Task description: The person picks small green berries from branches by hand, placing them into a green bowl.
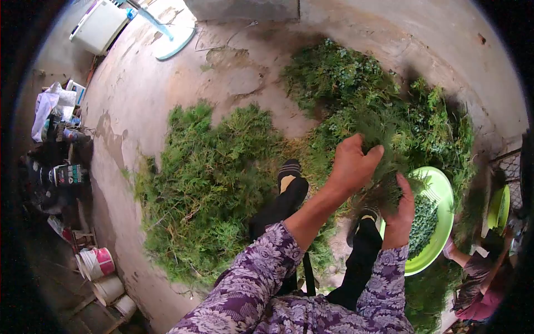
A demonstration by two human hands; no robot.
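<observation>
My left hand (356, 161) is raised over the right-hand greenery, its fingers curled at a blurred green sprig (381, 131). Lower and to the right, my right hand (401, 209) wraps round the lower part of the sprig, beside the rim of a light green basin (445, 228). Small blue-green berries (424, 222) lie in the basin. A heap of cut branches with berries (339, 72) spreads behind and right of my hands. Another heap of green sprigs (206, 189) lies to the left of my feet.
Buckets (95, 263) stand at the lower left, near cluttered items (69, 175). A round stand base (175, 42) is at the top left. At the lower right, another person's arm (459, 256) shows near a second green basin (499, 209). A wall (445, 33) curves behind.
</observation>
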